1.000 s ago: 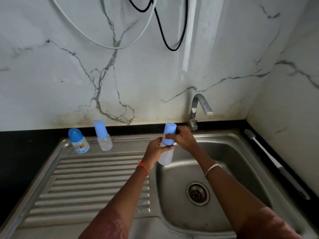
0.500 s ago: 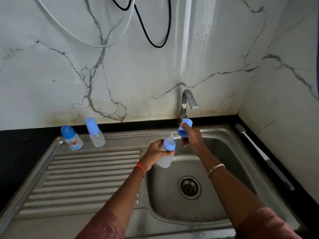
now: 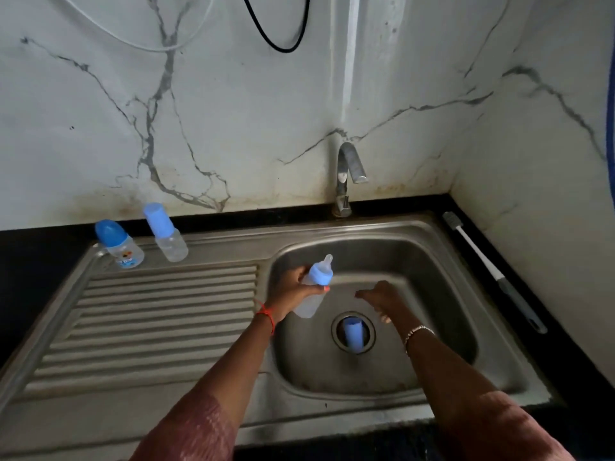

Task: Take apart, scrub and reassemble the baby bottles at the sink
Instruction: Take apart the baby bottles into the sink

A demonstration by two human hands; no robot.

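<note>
I record the uncapped baby bottle [image 3: 313, 289] in the left hand [image 3: 290, 291], held above the basin just up and left of the drain [image 3: 336, 333]. The fingers and thumb are wrapped round its clear body. It is tilted, the blue collar and pale nipple pointing up toward the tap [image 3: 346, 174], which stands well behind the drain. Its blue cylindrical cap [image 3: 353, 335] lies directly over the drain opening, apart from both hands. The right hand [image 3: 379, 297] hangs palm down just above and right of the drain, fingers loosely spread and holding nothing; it is motion-blurred, so I cannot give finer finger detail. A red thread [image 3: 266, 317] circles the left wrist and a metal bracelet [image 3: 417, 332] the right. The steel sink [image 3: 439, 294] surrounds the drain, and its ribbed drainboard [image 3: 149, 314] extends to the left. At the far back edge of that board, well left of the drain, two capped bottles stand upright and near each other: a short bottle with a domed blue cap [image 3: 119, 245] and, nearer the drain, a slim bottle with a tall blue cap [image 3: 165, 233]. Well right of the drain, a long-handled bottle brush [image 3: 492, 271] lies on the black counter [image 3: 532, 294] along the marble wall [image 3: 233, 111].
</note>
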